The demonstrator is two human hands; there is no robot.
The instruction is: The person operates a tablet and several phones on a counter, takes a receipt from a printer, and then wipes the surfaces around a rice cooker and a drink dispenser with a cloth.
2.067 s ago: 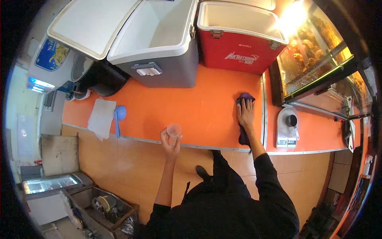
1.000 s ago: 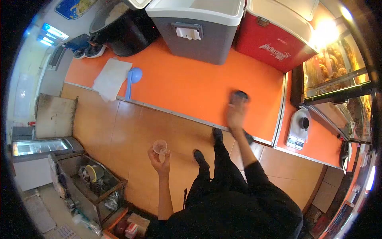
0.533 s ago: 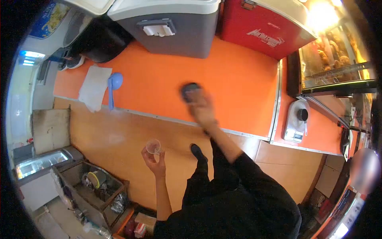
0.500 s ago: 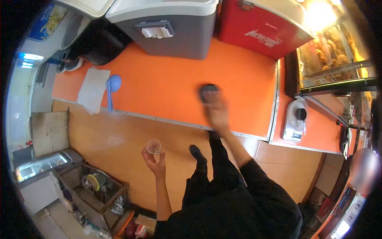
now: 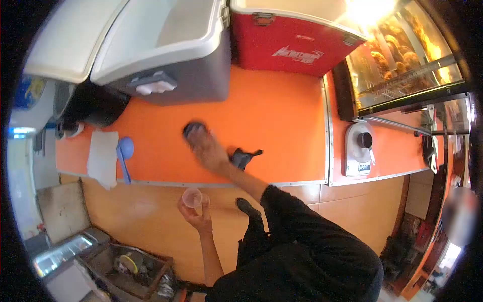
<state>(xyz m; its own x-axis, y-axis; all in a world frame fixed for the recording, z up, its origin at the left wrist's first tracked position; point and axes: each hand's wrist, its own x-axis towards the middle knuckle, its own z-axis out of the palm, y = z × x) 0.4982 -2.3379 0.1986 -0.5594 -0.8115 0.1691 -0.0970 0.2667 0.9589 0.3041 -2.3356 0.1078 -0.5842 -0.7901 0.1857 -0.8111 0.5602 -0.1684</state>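
My left hand (image 5: 197, 217) holds a small clear plastic cup (image 5: 192, 198) in front of the counter's edge, fingers curled around its side. Over the orange counter (image 5: 282, 110), my right hand (image 5: 209, 150) reaches forward and left, blurred by motion. Its fingers are closed on a dark rounded object (image 5: 194, 131), whose exact kind I cannot make out. Just right of the right wrist, a black item with a thin projecting end (image 5: 244, 158) lies on the counter, partly covered by the forearm.
A grey cooler (image 5: 191, 80) and a red cooler (image 5: 282, 45) stand at the back. To the left lie a white cloth (image 5: 103, 158) and a blue scoop (image 5: 126, 147). On the right are a scale (image 5: 358, 163) with a black cup (image 5: 365, 140) and a lit food display case (image 5: 402, 60).
My right hand has swept left across the counter with the dark object, and the black item now shows beside my wrist. The view has shifted. My left hand still holds the cup.
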